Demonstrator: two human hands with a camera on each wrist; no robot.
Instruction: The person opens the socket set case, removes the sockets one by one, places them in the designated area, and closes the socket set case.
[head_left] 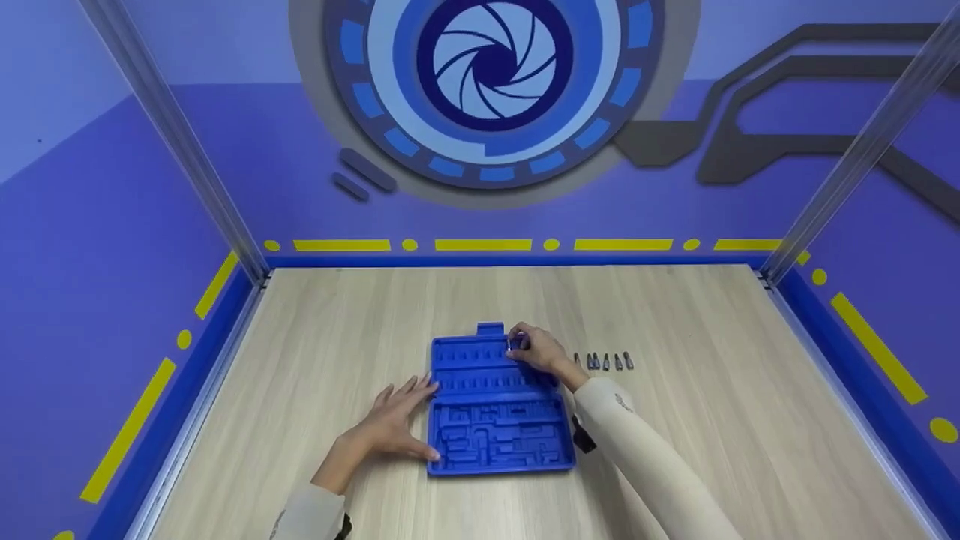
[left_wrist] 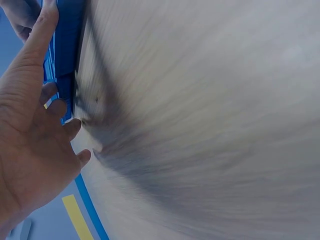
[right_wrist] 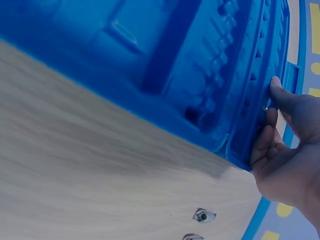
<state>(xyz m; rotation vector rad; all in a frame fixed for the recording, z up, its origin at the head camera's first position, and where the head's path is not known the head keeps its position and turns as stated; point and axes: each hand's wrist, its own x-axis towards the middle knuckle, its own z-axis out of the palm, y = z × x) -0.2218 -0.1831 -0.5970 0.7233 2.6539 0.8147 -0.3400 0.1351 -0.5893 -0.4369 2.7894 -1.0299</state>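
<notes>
Though nr case (head_left: pixel 487 395), bits (head_left: pixel 606 363) on tbl (head_left: pixel 720 420).

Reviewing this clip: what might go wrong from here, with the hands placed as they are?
The small metal piece pinched in the right hand could slip. The loose bits lie close beside the right wrist, so it might knock them. The left hand only touches the left edge of the blue case, which may shift if pushed.
</notes>
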